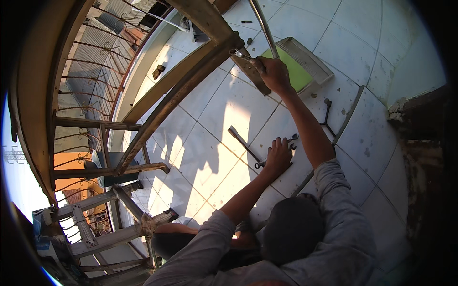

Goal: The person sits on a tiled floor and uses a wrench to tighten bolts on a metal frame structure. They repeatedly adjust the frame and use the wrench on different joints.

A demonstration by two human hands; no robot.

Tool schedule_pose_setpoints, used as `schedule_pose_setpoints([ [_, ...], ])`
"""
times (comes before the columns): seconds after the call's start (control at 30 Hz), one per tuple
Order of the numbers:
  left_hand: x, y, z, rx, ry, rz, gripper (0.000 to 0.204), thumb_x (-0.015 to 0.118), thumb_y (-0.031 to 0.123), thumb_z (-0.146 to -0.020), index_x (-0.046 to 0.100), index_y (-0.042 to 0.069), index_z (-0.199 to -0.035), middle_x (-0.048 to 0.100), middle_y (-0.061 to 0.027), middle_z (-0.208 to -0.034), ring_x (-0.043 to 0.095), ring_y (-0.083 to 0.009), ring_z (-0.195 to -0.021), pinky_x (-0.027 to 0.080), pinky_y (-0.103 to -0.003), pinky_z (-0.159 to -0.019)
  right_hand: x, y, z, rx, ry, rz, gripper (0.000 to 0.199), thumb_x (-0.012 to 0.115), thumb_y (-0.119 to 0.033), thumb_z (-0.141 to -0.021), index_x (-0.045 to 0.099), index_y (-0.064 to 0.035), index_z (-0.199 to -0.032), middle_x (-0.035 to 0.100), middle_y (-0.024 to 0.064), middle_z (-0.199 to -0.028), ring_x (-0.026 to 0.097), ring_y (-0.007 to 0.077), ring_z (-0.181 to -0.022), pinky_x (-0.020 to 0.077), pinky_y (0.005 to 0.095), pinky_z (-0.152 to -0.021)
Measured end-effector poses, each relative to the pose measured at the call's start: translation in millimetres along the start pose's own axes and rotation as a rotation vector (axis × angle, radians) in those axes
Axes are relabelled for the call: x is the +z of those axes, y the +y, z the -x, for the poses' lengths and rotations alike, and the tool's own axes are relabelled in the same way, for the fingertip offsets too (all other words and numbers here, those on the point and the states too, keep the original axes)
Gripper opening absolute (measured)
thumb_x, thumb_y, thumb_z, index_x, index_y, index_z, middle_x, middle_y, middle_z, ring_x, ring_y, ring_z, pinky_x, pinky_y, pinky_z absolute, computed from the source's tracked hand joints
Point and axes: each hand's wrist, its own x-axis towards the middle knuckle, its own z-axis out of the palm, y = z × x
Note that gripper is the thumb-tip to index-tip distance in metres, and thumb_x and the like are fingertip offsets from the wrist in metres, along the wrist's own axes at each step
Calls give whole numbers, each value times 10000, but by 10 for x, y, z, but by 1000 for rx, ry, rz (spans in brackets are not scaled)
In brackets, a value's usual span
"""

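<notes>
My right hand [275,75] is closed round a metal spanner [244,55]. The spanner's ring end lies against the joint of a brown wooden furniture frame [179,97]. Lower down, my left hand [278,159] reaches to the tiled floor, its fingers bent over a combination spanner [260,165] whose ends stick out on both sides. Another spanner end [292,146] shows beside those fingers, which partly hide both tools. A long dark socket wrench [243,143] lies just left of this hand. To the right rests a black L-shaped wrench [327,112].
A pale dustpan [324,71] with a green patch stands beyond my right hand, near a metal pole [262,26]. More worn wooden framework [102,240] is at lower left. Behind the frame runs a metal railing [93,78]. A raised floor edge [350,114] crosses at right.
</notes>
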Motion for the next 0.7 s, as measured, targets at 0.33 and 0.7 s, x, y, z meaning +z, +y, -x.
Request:
schedule_pose_setpoints([
  [0.33, -3516, -542, -1028, 286, 906, -215, 130, 569, 155, -916, 619, 36, -922, 546, -125, -809, 495, -305, -770, 399, -440, -735, -275, 148, -216, -121, -89, 129, 404, 538, -431, -994, 697, -73, -894, 627, 166, -685, 636, 364, -654, 485, 438, -612],
  [0.7, -3586, -1219, -1417, -311, 58, 60, 747, 232, 609, -1027, 621, 12, -1252, 665, -216, -957, 650, -350, -955, 473, -432, -857, 954, -1584, 95, 945, 180, -1751, 563, 277, -652, -1016, 333, -187, -704, 246, -69, -575, 206, 80, -467, 179, 254, -427],
])
